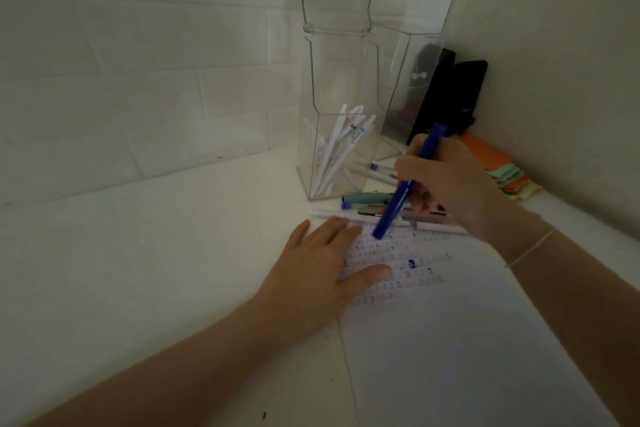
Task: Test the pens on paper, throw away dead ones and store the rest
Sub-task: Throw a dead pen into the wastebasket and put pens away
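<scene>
Roughly, near to far:
paper point(450, 340): lower right of frame, flat on bench point(173, 253); test marks along its top rows.
left hand point(322, 263): fingers flat, pressing paper so it won't slide.
right hand point(446, 184): grips blue pen point(401, 191), tip down on the marks, prob. testing it.
loose pens point(374, 208): centre right, just past paper, likely untested.
clear container point(337, 149): upper centre, several white pens inside; stored ones, I'd guess.

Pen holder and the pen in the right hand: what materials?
Pen holder: clear rigid plastic, likely acrylic; fully see-through, sharp folded edges, glossy glints. Blue pen in the right hand: opaque blue plastic, smooth with slight sheen, by its look.
</scene>
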Motion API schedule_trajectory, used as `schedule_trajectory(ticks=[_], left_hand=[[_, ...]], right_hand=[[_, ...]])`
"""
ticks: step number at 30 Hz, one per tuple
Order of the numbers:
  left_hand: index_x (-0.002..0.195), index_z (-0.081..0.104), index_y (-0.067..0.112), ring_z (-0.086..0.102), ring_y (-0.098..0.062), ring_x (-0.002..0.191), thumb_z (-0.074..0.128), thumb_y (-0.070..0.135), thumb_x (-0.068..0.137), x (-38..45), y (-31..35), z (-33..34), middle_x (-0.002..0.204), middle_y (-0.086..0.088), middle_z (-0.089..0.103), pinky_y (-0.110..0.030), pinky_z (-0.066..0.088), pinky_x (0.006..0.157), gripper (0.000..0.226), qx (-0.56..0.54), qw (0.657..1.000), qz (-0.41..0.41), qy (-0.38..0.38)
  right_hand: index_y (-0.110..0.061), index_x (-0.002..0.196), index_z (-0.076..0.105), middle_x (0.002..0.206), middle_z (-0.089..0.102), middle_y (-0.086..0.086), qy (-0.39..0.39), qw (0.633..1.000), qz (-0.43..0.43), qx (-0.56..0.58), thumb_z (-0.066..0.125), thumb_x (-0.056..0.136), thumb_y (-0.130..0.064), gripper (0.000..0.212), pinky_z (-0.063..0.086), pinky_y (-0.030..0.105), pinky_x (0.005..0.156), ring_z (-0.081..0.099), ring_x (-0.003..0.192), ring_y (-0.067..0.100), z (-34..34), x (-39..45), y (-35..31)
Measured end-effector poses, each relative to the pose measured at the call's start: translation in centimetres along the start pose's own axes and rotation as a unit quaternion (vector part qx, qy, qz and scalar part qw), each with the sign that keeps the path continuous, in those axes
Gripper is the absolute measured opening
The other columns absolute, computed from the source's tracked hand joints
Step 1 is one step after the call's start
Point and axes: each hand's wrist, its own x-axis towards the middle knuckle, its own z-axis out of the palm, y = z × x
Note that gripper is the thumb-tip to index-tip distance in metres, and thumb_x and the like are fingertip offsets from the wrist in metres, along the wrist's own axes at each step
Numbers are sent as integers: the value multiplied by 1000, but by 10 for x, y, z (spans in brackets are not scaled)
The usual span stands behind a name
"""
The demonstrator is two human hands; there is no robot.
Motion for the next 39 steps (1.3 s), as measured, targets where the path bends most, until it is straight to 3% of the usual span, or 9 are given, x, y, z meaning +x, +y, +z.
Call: schedule_trajectory(ticks=[4,6,8,15,22,29,34,36,39], left_hand=[[139,31,32,31,8,123,27,68,86,1,5,-4,137,20,41,-23,14,113,64,-98,993,40,50],[126,46,32,47,7,99,36,53,93,1,6,-6,112,22,55,-13,33,95,40,-152,984,52,80],[115,53,29,55,-1,86,36,44,96,0,6,-8,97,16,60,-18,43,76,30,-185,977,45,101],[103,46,35,53,8,72,31,54,89,-4,10,-10,76,28,53,-8,35,62,27,-195,975,47,92],[81,48,27,46,-7,50,29,58,91,-2,4,-8,55,10,47,-16,31,50,38,-163,977,31,134],[87,53,30,50,-7,53,29,63,90,0,2,-9,57,9,52,-18,36,50,41,-164,975,-6,149],[106,48,31,51,-1,82,30,48,95,1,0,-4,91,15,52,-14,38,71,27,-140,982,-15,127],[113,49,31,47,-2,85,29,45,96,2,-4,-1,96,14,49,-18,38,76,30,-86,989,17,119],[113,54,32,45,-5,87,27,49,87,3,-9,2,100,13,51,-26,38,79,41,-36,994,30,100]], right_hand=[[-9,65,43,59,57,7,-100,972,46,209,47,84,4,24,44,26,47,49,45,18,8,-13,17],[-8,68,44,62,59,11,-139,953,54,263,51,80,5,19,48,28,50,54,50,20,13,-18,26],[-7,70,46,68,58,17,-162,945,46,282,65,76,-1,21,49,28,51,55,53,21,18,-22,32],[5,78,58,65,61,16,-143,967,-11,209,67,81,-11,18,50,30,54,58,55,21,29,-24,30],[10,81,66,68,66,21,-111,974,-10,197,67,81,-19,29,53,30,55,63,58,29,31,-21,27],[7,89,67,92,69,28,-167,944,44,282,59,82,-28,36,58,37,69,70,83,35,18,-26,27],[0,103,64,102,70,22,-64,926,94,361,54,89,-21,27,58,41,80,69,93,33,3,-30,35],[-2,98,64,98,72,18,-49,929,103,352,58,88,-12,15,58,36,79,69,90,30,2,-38,41],[-5,75,57,67,64,8,-8,959,104,263,68,79,-3,11,52,25,60,59,62,19,8,-50,52]])
